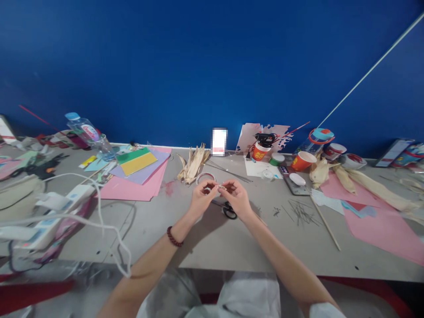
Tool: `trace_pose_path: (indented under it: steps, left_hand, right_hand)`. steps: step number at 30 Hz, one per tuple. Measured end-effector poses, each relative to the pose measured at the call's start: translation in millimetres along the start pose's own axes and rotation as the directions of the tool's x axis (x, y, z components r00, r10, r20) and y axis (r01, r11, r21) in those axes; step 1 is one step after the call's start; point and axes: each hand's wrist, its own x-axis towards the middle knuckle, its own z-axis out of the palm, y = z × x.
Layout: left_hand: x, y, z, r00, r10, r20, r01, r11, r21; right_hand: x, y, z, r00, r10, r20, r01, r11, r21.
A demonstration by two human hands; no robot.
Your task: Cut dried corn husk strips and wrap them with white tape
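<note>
My left hand (204, 194) and my right hand (236, 196) meet over the middle of the table, fingertips pinched close together. Between them is a small, thin whitish piece (221, 187), too small to name. Both hands seem to grip it. Under my right hand lies a pair of scissors (229, 211) with black handles, its blades partly hidden. Just behind my left hand rests a roll of tape or ring (206, 176), partly covered by the fingers. Dried corn husks (194, 164) lie beyond it, with thin dark wires (232, 172) to their right.
Coloured paper sheets (139, 165) and a power strip (59, 216) with white cables lie left. A phone (219, 142) stands against the blue wall. To the right are a glue gun (265, 139) in a red cup (260, 152), cut wires (303, 213), a stick (326, 225) and pink paper (387, 229).
</note>
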Motion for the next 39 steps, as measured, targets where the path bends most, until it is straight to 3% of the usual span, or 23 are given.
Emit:
trace_pose_path:
  steps: [12,22,32,39]
  left_hand:
    - [1.1,7.0,2.9,1.000,0.002,-0.010,-0.002,0.999,0.044]
    - [1.5,2.4,2.6,0.996,-0.085,-0.011,0.085,0.996,-0.024]
    - [1.3,1.0,-0.5,0.998,0.064,0.022,-0.066,0.994,0.085]
    - [0.9,0.4,-2.9,0.972,0.227,0.052,-0.233,0.955,0.183]
  right_hand:
    - [-2.7,-4.0,-1.7,0.993,-0.104,-0.053,0.091,0.976,-0.197]
    - [-2.9,4.0,-4.9,0.972,-0.229,-0.057,0.198,0.924,-0.326]
    - [-1.1,-0.6,-5.4,0.983,-0.171,-0.064,0.147,0.949,-0.280]
    - [1.1,-9.9,-3.6,1.000,-0.003,-0.025,-0.001,0.982,-0.191]
